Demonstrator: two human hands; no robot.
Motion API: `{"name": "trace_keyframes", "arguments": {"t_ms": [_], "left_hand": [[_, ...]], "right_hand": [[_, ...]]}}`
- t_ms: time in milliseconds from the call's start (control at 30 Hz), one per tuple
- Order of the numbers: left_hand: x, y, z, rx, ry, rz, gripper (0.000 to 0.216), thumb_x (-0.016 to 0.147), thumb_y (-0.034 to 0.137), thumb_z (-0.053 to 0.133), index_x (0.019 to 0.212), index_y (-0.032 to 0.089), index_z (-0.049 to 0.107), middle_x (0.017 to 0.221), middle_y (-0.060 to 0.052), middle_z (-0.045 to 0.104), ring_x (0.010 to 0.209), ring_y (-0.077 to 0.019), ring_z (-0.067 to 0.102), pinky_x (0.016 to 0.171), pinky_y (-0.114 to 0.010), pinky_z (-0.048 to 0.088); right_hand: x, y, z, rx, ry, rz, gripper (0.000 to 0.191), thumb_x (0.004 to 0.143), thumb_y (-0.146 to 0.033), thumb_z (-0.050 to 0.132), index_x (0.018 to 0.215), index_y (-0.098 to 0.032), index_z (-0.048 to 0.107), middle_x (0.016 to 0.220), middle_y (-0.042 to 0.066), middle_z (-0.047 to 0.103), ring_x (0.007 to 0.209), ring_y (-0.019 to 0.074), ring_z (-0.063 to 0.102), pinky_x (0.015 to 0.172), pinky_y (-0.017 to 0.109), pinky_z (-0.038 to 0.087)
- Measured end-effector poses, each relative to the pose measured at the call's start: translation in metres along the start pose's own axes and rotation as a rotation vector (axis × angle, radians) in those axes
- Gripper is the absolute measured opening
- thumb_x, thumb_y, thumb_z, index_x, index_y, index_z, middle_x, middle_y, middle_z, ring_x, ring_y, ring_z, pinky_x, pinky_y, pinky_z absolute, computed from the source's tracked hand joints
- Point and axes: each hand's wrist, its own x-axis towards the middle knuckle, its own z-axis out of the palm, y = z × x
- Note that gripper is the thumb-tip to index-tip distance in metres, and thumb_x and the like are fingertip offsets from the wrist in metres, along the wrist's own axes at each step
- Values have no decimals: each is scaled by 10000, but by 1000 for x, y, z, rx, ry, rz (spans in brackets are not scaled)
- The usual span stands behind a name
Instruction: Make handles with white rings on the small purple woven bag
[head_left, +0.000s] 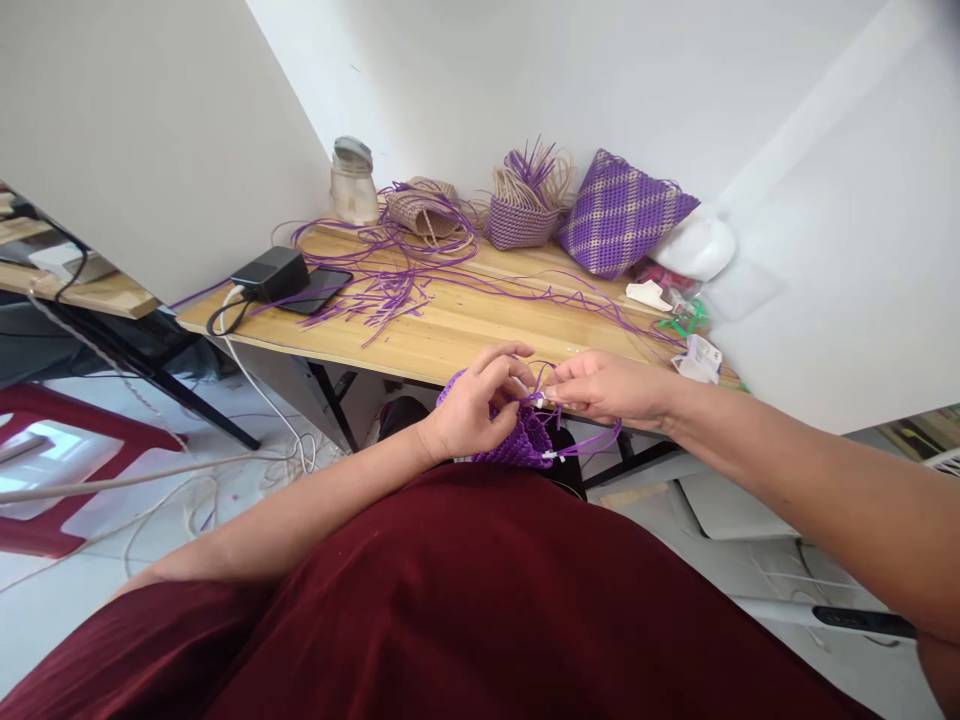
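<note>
A purple woven basket (517,440) rests on my lap at the table's front edge, partly hidden behind my left hand. My left hand (486,402) grips its upper rim, fingers curled over the weave. My right hand (600,388) pinches at the same rim from the right, by a small white piece (538,400) and thin purple strands. A loop of purple strips (600,440) hangs from the basket's right side, with another white piece (551,456) at its base. The exact strand between my right fingertips is too small to tell.
On the wooden table (480,325) lie cut purple strips (390,300), a black adapter (270,272) and a phone (321,290). Behind them stand a jar (353,185), a half-woven basket (521,215) and a purple checked one (624,215). A red stool (82,430) is at left.
</note>
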Motion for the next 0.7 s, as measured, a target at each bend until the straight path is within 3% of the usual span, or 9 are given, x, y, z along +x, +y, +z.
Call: {"name": "trace_keyframes", "arguments": {"t_ms": [100, 200, 267, 400, 500, 567, 700], "left_hand": [[1, -3, 4, 55, 9, 85, 305, 745, 47, 565, 1011, 193, 546, 1157, -135, 559, 1313, -278, 469, 618, -208, 551], [1, -4, 9, 117, 61, 64, 275, 801, 84, 578, 1052, 188, 531, 1181, -121, 553, 1000, -176, 619, 617, -212, 540], [1, -7, 13, 168, 96, 41, 250, 844, 129, 592, 1076, 189, 522, 1135, -96, 574, 820, -113, 611, 622, -209, 526], [1, -15, 19, 207, 228, 65, 277, 843, 238, 696, 1053, 197, 520, 986, -35, 607, 695, -80, 582, 565, -181, 476], [1, -18, 17, 168, 255, 225, 220, 822, 241, 738, 962, 194, 576, 976, -31, 607, 705, -79, 584, 565, -179, 473], [1, -18, 14, 163, 243, 304, 106, 849, 213, 708, 916, 194, 629, 988, -43, 616, 799, -104, 612, 673, -216, 514], [1, -15, 11, 75, 273, 228, 37, 876, 208, 663, 846, 187, 663, 930, -50, 641, 910, -155, 634, 828, -302, 531]], "right_hand": [[-3, -4, -1, 26, -15, 2, 148, 791, -203, 601, 668, -164, 530, 471, -90, 321, 404, 43, 197, 388, 211, 112], [-6, -9, -2, 20, 3, 11, 131, 792, -193, 605, 682, -161, 542, 454, -92, 321, 391, 39, 202, 384, 204, 112], [-6, -10, -2, 38, -7, 15, 117, 791, -198, 607, 698, -161, 547, 456, -90, 328, 386, 38, 199, 381, 204, 109], [0, -5, -3, 98, -32, -3, 84, 777, -181, 593, 711, -161, 545, 479, -81, 343, 391, 38, 197, 383, 208, 112], [4, -1, -5, 97, -26, -13, 58, 775, -177, 575, 725, -158, 551, 511, -67, 377, 399, 41, 205, 388, 219, 118], [4, -1, -5, 29, -1, -17, 65, 800, -194, 555, 748, -158, 568, 517, -59, 400, 403, 51, 243, 395, 224, 146], [-6, -7, 2, -377, 174, -189, 82, 817, -206, 583, 774, -164, 638, 622, -19, 566, 528, 89, 452, 512, 228, 320]]}}
